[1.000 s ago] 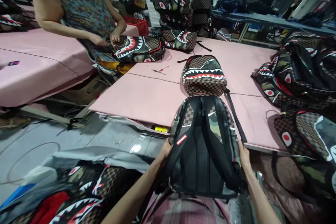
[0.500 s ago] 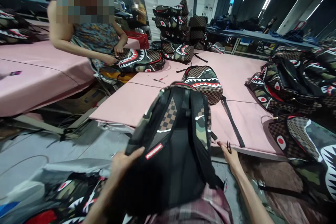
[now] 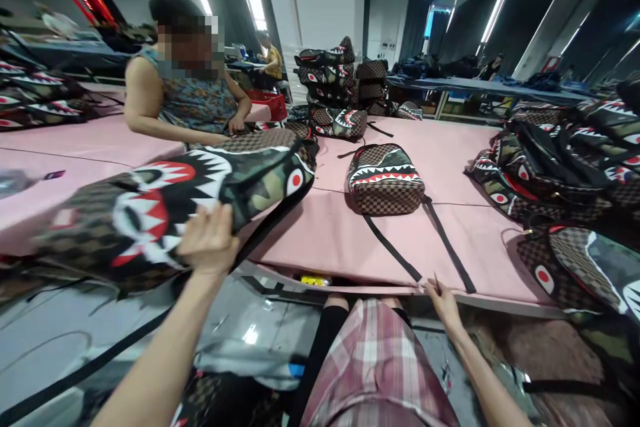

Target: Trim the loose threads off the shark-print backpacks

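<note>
A large camouflage and checkered backpack point(image 3: 260, 180) with shark teeth and an eye print is off to the left, lying sideways beyond the table's front edge. My left hand point(image 3: 210, 240) is closed on it, fingers wrapped at its side. Near the front edge of the pink table, my right hand point(image 3: 443, 303) holds small dark thread snips point(image 3: 437, 283), close to the strap ends. A smaller checkered backpack point(image 3: 387, 190) with a shark mouth rests mid-table, its two black straps stretching toward me.
Across the pink table point(image 3: 320, 233), a person point(image 3: 195, 103) works at the left. Stacked backpacks point(image 3: 327, 80) stand at the back. More backpacks point(image 3: 545, 167) crowd the right side. A yellow item point(image 3: 315, 280) shows under the table edge.
The large backpack has swung from before my lap to the left in my left hand, now showing its printed front. My right hand stays near the table edge with the snips.
</note>
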`<state>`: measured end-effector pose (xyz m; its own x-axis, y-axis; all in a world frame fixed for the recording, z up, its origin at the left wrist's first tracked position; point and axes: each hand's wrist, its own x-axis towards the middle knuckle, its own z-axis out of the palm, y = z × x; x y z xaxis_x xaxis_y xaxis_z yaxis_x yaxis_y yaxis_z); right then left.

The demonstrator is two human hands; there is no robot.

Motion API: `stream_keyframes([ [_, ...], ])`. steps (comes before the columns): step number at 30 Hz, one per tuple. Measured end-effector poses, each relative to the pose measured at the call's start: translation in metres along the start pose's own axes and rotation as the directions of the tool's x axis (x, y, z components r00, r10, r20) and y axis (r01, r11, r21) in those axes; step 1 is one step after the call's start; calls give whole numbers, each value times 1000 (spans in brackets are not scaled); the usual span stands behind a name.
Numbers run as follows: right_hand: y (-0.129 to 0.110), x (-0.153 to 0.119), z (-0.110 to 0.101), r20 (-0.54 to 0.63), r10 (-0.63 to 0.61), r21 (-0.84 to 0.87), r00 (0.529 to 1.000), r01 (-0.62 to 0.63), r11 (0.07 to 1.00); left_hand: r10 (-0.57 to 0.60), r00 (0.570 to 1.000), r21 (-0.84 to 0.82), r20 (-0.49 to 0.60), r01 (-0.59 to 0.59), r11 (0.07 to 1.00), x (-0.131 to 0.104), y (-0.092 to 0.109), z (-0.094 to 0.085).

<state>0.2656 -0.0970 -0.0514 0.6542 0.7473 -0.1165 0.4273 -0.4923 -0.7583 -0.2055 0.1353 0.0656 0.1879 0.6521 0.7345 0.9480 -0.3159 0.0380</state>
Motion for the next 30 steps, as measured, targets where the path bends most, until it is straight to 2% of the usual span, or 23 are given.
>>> stream_keyframes([
  [1,-9,1,11,51,-22,-98,998,27,995,25,995,-8,92,-24,1000,-11,2,29],
  [2,-18,2,22,95,-37,-184,995,54,982,62,971,-38,230,-55,998,-24,4,55],
  [3,-27,1,32,125,-48,-224,991,75,972,111,916,-77,385,-88,993,-36,7,76],
  [4,-35,1,42,153,-62,-245,986,99,964,126,866,-108,484,-84,991,-48,9,92],
  [5,-41,0,50,178,-83,-251,981,127,960,126,840,-132,528,-65,989,-58,12,102],
  [6,-46,-1,57,203,-106,-244,973,155,957,105,837,-147,537,-29,989,-68,16,108],
  [8,-52,0,68,250,-156,-210,956,211,955,24,856,-148,517,62,987,-84,29,111],
  [9,-54,2,74,268,-187,-189,945,242,952,22,847,-157,532,73,985,-92,39,111],
  [11,-59,6,86,300,-253,-159,920,310,937,124,778,-231,616,28,973,-113,63,112],
  [13,-66,11,100,336,-315,-141,887,379,915,279,672,-346,686,-36,937,-139,89,115],
  [14,-70,13,108,362,-340,-133,868,409,903,319,635,-375,704,-50,926,-153,99,117],
  [16,-79,18,123,407,-380,-113,831,459,881,354,596,-401,721,-58,914,-176,111,120],
  [18,-84,24,137,417,-403,-115,815,487,866,377,587,-424,717,-63,904,-190,112,118],
  [19,-86,28,143,404,-403,-128,821,487,864,397,586,-445,706,-69,893,-194,110,116],
  [21,-90,38,154,366,-393,-159,844,473,866,429,586,-484,688,-70,872,-195,103,111],
  [24,-98,53,167,337,-389,-182,857,465,866,408,576,-477,709,-35,878,-194,99,105],
  [27,-107,53,176,279,-430,-180,859,486,855,385,565,-463,730,-6,886,-195,101,104],
  [29,-112,41,186,358,-444,-56,821,494,868,385,572,-472,724,4,881,-196,102,104],
  [30,-113,33,194,444,-444,38,778,478,877,383,578,-474,721,9,880,-196,102,104],
])
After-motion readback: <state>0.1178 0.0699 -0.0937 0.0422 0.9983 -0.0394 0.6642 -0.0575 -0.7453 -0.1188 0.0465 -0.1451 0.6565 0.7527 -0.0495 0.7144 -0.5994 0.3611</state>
